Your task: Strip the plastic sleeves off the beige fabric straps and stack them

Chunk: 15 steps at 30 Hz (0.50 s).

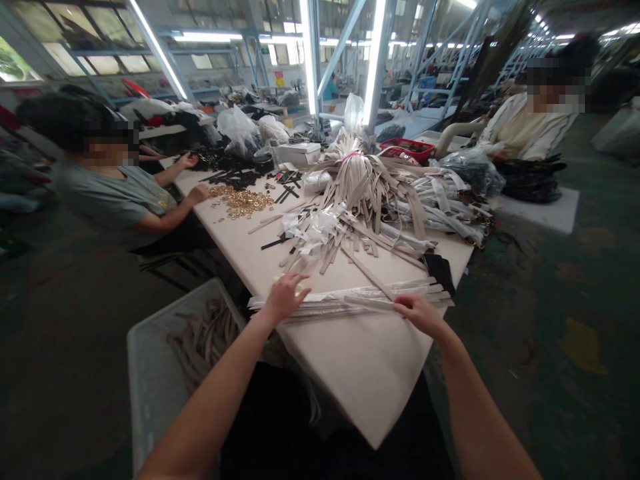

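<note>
Beige straps (345, 297), some in clear plastic, lie in a row across the worktop (360, 367). The right hand (419, 313) pinches a loose strap (369, 274) by its near end. The left hand (286, 297), fingers curled, is at the row's left end; whether it grips anything, I cannot tell.

Flat, narrow strips (325, 307) in pale beige, many with a glossy clear wrapping, lie side by side in a loose, slightly uneven row running left to right across the near part of the table (360, 363), with bare beige ends showing at the right. A single beige strap (367, 272) slants from the far left down over the row, straight and flat, its near right end pinched by the right hand (419, 313).
</note>
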### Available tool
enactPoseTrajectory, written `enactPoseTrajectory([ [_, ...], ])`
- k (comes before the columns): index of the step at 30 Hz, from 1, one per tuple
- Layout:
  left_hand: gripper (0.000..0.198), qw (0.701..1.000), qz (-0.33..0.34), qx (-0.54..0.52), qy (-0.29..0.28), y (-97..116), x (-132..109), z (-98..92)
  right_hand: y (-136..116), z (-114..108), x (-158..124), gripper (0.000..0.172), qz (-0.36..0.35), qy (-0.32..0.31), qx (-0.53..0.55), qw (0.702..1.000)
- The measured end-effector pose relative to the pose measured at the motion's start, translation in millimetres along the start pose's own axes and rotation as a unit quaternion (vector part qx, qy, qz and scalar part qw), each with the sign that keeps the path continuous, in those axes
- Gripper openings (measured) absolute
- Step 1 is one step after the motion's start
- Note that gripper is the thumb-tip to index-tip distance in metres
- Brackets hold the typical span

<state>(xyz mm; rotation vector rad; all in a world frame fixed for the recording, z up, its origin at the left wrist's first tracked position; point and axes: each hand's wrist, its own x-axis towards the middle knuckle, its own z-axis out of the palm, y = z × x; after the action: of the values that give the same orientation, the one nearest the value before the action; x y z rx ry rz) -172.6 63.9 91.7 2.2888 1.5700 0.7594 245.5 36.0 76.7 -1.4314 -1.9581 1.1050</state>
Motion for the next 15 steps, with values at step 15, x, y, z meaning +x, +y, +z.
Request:
enactPoseTrajectory([
  [15, 0.035, 0.97, -0.02, -0.144, -0.197, 51, 19, 47.6, -2, -20, -15, 0.029, -0.017, 0.003, 0.007, 1.0],
])
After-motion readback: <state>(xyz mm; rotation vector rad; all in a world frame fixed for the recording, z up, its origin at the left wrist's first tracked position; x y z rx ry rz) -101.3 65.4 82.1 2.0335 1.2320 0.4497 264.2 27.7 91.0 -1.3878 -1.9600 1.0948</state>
